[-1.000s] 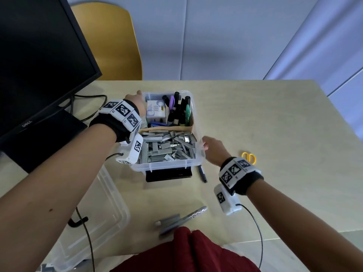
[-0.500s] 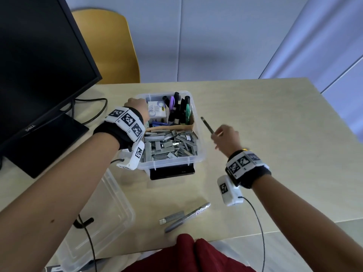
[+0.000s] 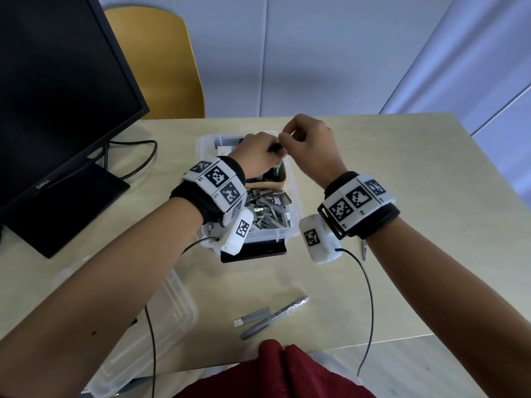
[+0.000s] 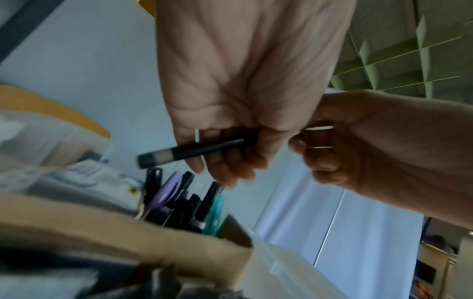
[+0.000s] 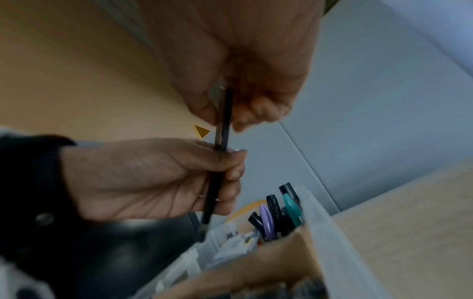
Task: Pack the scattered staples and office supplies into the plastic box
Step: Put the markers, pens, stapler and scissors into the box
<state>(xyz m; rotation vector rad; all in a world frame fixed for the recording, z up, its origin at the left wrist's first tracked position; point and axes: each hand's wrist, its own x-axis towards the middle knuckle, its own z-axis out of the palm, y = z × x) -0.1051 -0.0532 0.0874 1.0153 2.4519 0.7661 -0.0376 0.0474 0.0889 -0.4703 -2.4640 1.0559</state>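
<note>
The clear plastic box sits mid-table. Loose staples fill its near half, and markers stand upright behind a cardboard divider. Both hands meet above the box's far half on one thin black pen. My right hand pinches the pen's upper end. My left hand grips its shaft with curled fingers, the lower end pointing down toward the box. In the left wrist view the pen sticks out past my left hand. A silver marker and a staple strip lie near the table's front edge.
A flat black object lies under the box's near end. The clear lid rests at the front left. A monitor stands on the left, a yellow chair behind the table. A small grey item lies by my right wrist.
My right hand lifted the black pen from beside the box and carried it up over the box's far half. My left hand left the box's rim and took hold of the pen too.
</note>
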